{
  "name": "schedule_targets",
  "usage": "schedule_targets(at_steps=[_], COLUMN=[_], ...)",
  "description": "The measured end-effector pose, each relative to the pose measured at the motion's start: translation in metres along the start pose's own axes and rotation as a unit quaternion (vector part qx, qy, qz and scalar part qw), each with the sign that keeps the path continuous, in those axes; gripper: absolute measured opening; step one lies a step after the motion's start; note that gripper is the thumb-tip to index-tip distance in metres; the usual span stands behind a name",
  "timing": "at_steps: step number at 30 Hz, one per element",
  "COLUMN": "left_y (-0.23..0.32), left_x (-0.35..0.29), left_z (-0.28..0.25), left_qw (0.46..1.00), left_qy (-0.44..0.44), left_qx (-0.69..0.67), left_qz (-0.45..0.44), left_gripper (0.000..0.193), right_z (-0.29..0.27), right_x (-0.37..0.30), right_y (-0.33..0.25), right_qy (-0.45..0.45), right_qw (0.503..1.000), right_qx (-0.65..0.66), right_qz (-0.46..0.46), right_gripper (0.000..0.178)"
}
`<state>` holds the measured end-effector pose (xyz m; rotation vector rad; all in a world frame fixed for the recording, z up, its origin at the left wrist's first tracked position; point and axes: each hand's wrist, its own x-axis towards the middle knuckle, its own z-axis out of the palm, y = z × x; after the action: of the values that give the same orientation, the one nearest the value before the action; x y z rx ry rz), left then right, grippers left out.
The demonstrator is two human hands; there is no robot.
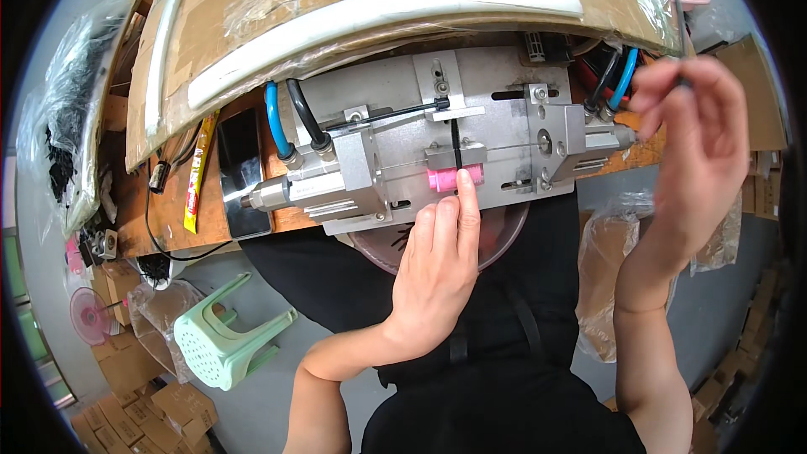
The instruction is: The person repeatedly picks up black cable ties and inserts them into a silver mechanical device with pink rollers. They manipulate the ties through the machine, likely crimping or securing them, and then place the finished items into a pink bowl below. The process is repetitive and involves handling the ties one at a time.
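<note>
Metal fixture [504, 128], phone [241, 160] beside, green stool [210, 343]

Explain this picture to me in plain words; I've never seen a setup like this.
There is no robot here: these are a person's own bare hands, seen from above by a wide fisheye camera on their head, which bends straight edges. In front of them, a metal fixture with blue and black hoses sits on a wooden table, beside a dark phone and a yellow packet. The left hand points a fingertip at a pink piece, where a thin black rod ends. The right hand is raised and blurred, with something dark at its fingertips; I can't tell what.
</note>
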<state>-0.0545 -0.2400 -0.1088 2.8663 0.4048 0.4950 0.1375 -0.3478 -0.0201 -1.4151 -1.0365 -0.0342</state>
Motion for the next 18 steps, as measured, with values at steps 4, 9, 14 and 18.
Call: schedule_targets(at_steps=[4, 9, 14, 18], left_y=[-0.006, -0.005, -0.008, -0.017], left_x=[-0.009, -0.02, -0.027, -0.015], left_z=[-0.009, -0.034, -0.036, -0.044], left_qw=[0.998, 0.993, 0.992, 0.996], left_qy=[-0.033, -0.02, -0.008, 0.003], left_qx=[-0.036, -0.096, -0.101, -0.062], left_qz=[-0.034, -0.059, -0.069, -0.058], left_gripper=[0.07, 0.072, 0.069, 0.069], right_z=[0.045, 0.071, 0.083, 0.081], right_x=[-0.072, -0.108, -0.108, -0.107], right_y=[0.01, 0.029, 0.041, 0.039], right_qy=[-0.07, -0.178, -0.206, -0.22], right_qw=[0.991, 0.971, 0.967, 0.962], right_qx=[-0.108, -0.157, -0.147, -0.16], right_qz=[0.029, -0.035, -0.024, -0.024], right_gripper=[0.05, 0.066, 0.069, 0.07])
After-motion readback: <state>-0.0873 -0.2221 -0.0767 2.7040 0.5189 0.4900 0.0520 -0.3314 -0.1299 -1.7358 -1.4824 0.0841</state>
